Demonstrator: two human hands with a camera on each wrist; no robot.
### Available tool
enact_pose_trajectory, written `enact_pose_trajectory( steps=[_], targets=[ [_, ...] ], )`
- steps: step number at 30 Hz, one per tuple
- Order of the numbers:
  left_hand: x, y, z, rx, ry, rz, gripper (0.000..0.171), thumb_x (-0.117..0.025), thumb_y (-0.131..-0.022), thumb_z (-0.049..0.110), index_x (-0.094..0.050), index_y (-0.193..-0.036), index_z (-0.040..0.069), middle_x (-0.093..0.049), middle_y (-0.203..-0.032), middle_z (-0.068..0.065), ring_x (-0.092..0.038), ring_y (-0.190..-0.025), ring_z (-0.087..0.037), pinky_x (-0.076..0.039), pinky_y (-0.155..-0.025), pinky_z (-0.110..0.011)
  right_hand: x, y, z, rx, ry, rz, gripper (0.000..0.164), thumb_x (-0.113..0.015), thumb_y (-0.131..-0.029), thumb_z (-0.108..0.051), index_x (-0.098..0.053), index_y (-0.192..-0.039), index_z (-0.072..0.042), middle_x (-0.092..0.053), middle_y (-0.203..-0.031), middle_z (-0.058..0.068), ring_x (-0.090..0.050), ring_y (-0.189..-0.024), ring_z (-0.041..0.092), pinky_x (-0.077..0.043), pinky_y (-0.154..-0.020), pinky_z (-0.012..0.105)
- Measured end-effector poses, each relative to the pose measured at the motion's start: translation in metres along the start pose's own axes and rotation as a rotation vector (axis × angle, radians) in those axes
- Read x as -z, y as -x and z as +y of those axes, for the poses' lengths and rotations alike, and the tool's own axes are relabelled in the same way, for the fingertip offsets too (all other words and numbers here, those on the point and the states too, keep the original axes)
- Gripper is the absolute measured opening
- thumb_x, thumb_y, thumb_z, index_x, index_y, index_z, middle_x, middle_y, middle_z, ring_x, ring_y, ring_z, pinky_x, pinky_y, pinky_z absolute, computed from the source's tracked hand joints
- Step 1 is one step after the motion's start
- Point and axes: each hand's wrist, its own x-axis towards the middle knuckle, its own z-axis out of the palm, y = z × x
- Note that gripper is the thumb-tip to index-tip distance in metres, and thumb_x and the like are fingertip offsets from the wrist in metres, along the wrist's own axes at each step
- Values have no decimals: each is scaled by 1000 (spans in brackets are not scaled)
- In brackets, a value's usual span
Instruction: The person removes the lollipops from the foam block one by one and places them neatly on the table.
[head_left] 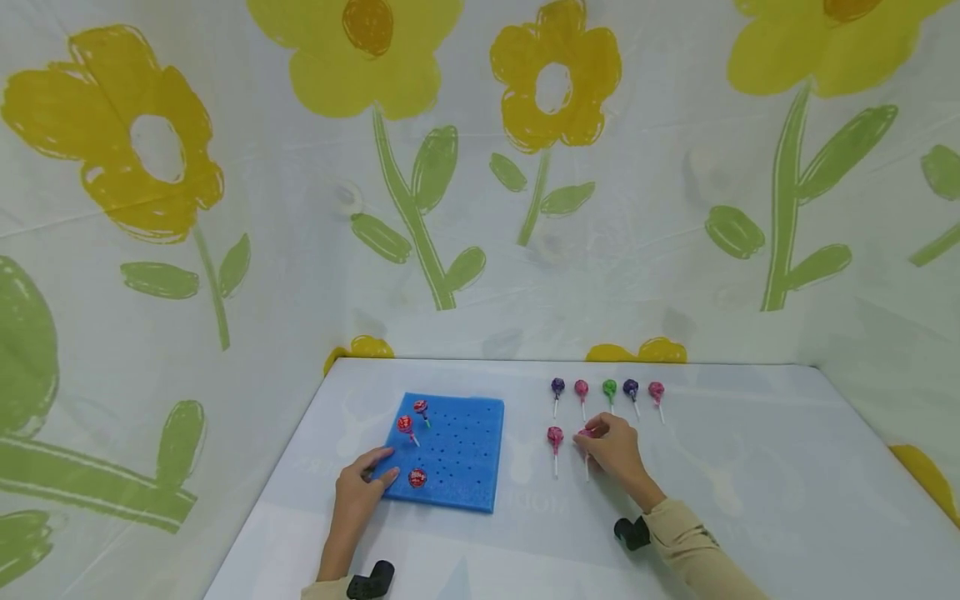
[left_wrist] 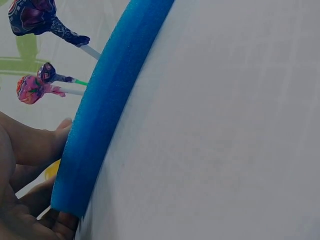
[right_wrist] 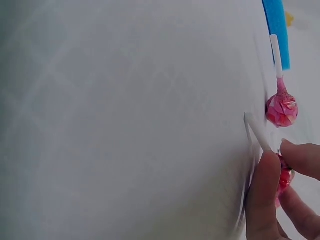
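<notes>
My left hand holds the lower left edge of a blue foam board dotted with small holes. In the left wrist view its thumb rests on the board's top face, and its fingers lie at the end of the board. Several wrapped lollipops stand in the board's left part, among them a red one near the front. My right hand pinches a pink lollipop by its wrapped head; its white stick points toward the tabletop. Just left of that hand lies another pink lollipop.
Behind the right hand lies a row of lollipops, including a green one and a pink one at the right end. The white table meets flower-printed cloth at the back and left.
</notes>
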Motion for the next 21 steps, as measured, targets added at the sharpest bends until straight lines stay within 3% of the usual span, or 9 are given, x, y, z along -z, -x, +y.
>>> enact_pose_trajectory(
  steps=[14, 21],
  targets=[
    [-1, 0, 0, 11, 14, 16, 37, -69, -85, 7, -64, -121, 2, -55, -130, -20, -46, -124, -38, -39, -100, -52, 3, 6, -3, 28, 6, 2, 31, -76, -79, -15, -60, -103, -1, -61, -94, 14, -51, -56, 17, -48, -48, 25],
    [-1, -1, 0, 11, 1, 15, 37, -69, -85, 7, -63, -121, 3, -55, -130, -19, -47, -123, -37, -40, -100, -52, 8, 8, -2, 43, 13, 31, 29, -74, -80, -16, -61, -101, -1, -61, -97, 14, -52, -74, 22, -48, -54, 27]
  ],
)
